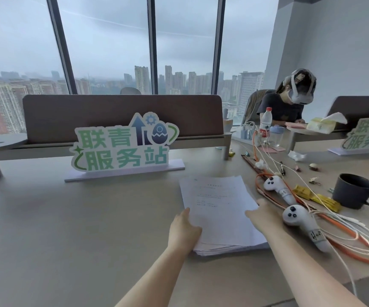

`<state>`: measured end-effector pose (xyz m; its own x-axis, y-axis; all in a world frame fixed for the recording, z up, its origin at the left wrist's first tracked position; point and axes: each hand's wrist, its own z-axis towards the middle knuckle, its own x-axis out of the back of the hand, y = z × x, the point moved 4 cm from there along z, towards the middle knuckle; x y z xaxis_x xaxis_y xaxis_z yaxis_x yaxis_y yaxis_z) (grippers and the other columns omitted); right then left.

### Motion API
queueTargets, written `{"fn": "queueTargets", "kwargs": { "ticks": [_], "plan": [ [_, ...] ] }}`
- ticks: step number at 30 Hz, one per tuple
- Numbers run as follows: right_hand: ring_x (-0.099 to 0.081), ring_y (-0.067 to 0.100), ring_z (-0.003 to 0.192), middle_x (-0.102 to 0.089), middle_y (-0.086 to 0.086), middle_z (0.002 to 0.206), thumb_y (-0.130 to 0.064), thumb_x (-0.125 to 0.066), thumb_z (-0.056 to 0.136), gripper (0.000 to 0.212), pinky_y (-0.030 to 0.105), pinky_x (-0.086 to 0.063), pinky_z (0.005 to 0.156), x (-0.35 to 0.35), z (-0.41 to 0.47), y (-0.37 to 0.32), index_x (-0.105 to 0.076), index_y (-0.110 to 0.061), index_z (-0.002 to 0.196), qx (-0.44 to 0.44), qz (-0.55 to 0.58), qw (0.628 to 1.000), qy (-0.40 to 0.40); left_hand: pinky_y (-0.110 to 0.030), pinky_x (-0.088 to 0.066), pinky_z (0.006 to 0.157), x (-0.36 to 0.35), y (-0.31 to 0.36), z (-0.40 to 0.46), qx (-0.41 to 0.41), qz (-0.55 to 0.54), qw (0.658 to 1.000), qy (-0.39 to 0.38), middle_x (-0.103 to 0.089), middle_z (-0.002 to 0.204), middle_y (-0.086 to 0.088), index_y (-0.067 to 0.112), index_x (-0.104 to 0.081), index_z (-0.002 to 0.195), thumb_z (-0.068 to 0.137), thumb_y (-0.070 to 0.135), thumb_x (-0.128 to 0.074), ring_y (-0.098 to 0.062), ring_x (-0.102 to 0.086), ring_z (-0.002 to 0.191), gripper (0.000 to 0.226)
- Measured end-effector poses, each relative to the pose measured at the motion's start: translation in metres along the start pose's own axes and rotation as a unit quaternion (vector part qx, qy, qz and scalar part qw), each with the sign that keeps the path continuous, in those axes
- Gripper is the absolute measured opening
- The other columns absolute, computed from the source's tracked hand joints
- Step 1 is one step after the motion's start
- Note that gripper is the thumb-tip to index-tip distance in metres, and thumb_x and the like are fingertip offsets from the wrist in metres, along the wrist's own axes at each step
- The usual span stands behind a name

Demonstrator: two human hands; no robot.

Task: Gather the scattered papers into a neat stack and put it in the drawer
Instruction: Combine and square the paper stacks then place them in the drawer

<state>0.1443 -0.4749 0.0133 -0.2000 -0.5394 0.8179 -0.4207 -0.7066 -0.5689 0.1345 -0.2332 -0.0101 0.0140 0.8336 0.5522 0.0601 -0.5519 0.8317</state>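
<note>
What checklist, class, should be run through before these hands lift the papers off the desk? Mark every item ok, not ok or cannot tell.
1. Papers gathered in one paper stack: ok.
2. Stack edges squared: not ok, lower sheets fan out.
3. Left hand on the stack's left edge: ok.
4. Right hand on its right edge: ok.
5. White controller and orange cable clear of the right arm: not ok, very close.
6. Drawer open and ready: cannot tell, out of view.

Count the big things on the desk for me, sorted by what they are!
White handheld controllers: 2
Green standing signs: 2
Paper stacks: 1
Dark mugs: 1
Water bottles: 1
Total: 7
</note>
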Motion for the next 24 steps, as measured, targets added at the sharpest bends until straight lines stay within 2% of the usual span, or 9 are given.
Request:
{"fn": "queueTargets", "kwargs": {
  "ticks": [5,7,10,15,17,19,22,24],
  "plan": [
    [-0.058,0.032,0.095,-0.06,0.014,0.119,-0.025,-0.066,0.079,0.062,0.034,-0.047,0.075,0.012,-0.004,-0.012,-0.045,-0.007,0.135,-0.026,0.029,0.999,-0.022,-0.022,-0.031,0.106,-0.001,0.003,-0.003,-0.016,0.025,1.0,0.009,-0.047,0.142,-0.005,0.013,-0.04,0.143,0.077,0.013,-0.059,-0.02,-0.043,0.132,0.069],
    [-0.057,0.033,0.1,-0.06,0.017,0.121,-0.022,-0.066,0.083,0.059,0.032,-0.044,0.075,0.014,-0.005,-0.014,-0.045,-0.001,0.135,-0.04,0.035,0.998,-0.027,-0.021,-0.029,0.106,-0.001,0.002,-0.003,-0.018,0.024,0.999,0.014,-0.044,0.144,-0.005,0.013,-0.039,0.144,0.078,0.012,-0.059,-0.019,-0.041,0.133,0.069],
    [-0.055,0.031,0.092,-0.059,0.016,0.106,-0.02,-0.067,0.085,0.051,0.034,-0.045,0.078,0.013,-0.003,-0.013,-0.052,0.003,0.127,-0.06,0.06,0.996,-0.04,-0.022,-0.029,0.107,0.001,-0.002,-0.003,-0.018,0.026,0.999,0.021,-0.043,0.144,-0.006,0.012,-0.04,0.144,0.078,0.012,-0.06,-0.019,-0.04,0.134,0.068],
    [-0.055,0.031,0.092,-0.059,0.018,0.107,-0.021,-0.068,0.086,0.053,0.033,-0.044,0.076,0.008,-0.008,-0.014,-0.052,0.005,0.129,-0.075,0.081,0.991,-0.075,-0.019,-0.028,0.105,0.011,-0.008,-0.004,-0.017,0.029,0.999,0.037,-0.043,0.144,-0.004,0.013,-0.041,0.142,0.077,0.012,-0.061,-0.018,-0.04,0.133,0.068],
    [-0.056,0.033,0.1,-0.059,0.021,0.119,-0.022,-0.069,0.086,0.057,0.036,-0.046,0.083,0.007,-0.009,-0.017,-0.05,0.006,0.132,-0.078,0.088,0.989,-0.087,-0.019,-0.028,0.105,0.016,-0.011,-0.004,-0.016,0.031,0.999,0.042,-0.043,0.144,-0.004,0.013,-0.042,0.142,0.077,0.013,-0.062,-0.018,-0.041,0.133,0.068],
    [-0.054,0.036,0.117,-0.054,0.023,0.134,-0.022,-0.07,0.087,0.061,0.039,-0.044,0.091,0.006,-0.01,-0.02,-0.046,0.006,0.136,-0.087,0.106,0.985,-0.103,-0.019,-0.028,0.105,0.019,-0.014,-0.004,-0.014,0.034,0.998,0.047,-0.044,0.143,-0.004,0.013,-0.042,0.142,0.077,0.014,-0.063,-0.018,-0.041,0.132,0.068],
    [-0.048,0.036,0.129,-0.047,0.021,0.144,-0.024,-0.07,0.089,0.063,0.039,-0.041,0.098,0.001,-0.013,-0.024,-0.044,0.005,0.14,-0.099,0.111,0.979,-0.138,-0.019,-0.028,0.105,0.023,-0.017,-0.006,-0.011,0.03,0.998,0.053,-0.044,0.143,-0.004,0.014,-0.043,0.141,0.077,0.015,-0.063,-0.018,-0.042,0.132,0.067],
    [-0.046,0.036,0.131,-0.045,0.021,0.146,-0.025,-0.07,0.089,0.066,0.039,-0.041,0.096,-0.002,-0.015,-0.028,-0.042,0.003,0.142,-0.096,0.121,0.977,-0.147,-0.02,-0.029,0.105,0.025,-0.018,-0.007,-0.01,0.028,0.998,0.057,-0.045,0.142,-0.004,0.014,-0.044,0.141,0.077,0.015,-0.063,-0.018,-0.044,0.131,0.067]
  ]
}}
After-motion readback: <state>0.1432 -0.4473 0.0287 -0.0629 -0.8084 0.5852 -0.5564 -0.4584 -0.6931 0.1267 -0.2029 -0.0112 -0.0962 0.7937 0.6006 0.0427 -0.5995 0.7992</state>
